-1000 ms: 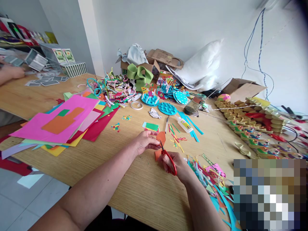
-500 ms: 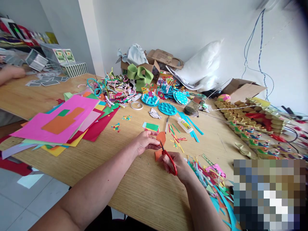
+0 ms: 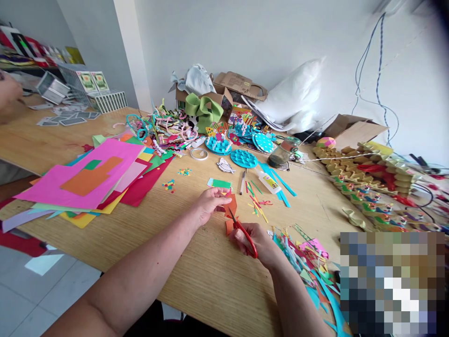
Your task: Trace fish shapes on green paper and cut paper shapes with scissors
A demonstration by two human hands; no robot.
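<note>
My left hand (image 3: 211,206) pinches a small orange piece of paper (image 3: 230,204) above the wooden table. Red-handled scissors (image 3: 245,238) are held in my right hand (image 3: 254,241), their dark blades pointing up and left at the lower part of that paper. Another orange scrap (image 3: 229,227) lies on the table beside my right fingertips. Just beyond my left hand are green paper pieces (image 3: 220,184). A pen (image 3: 242,182) and a white glue bottle (image 3: 269,182) lie farther back.
Stacked coloured paper (image 3: 87,173) covers the left side. Cut scraps (image 3: 315,267) lie right of my right forearm. Blue decorated discs (image 3: 243,158) and pipe cleaners (image 3: 171,131) are at the back. Egg-carton crafts (image 3: 372,187) stand right. Another person's hand (image 3: 10,93) shows at far left.
The orange paper has turned in my left fingers and now shows an angular outline. My right hand and the scissors have shifted slightly left. The other person's hand has moved up and left.
</note>
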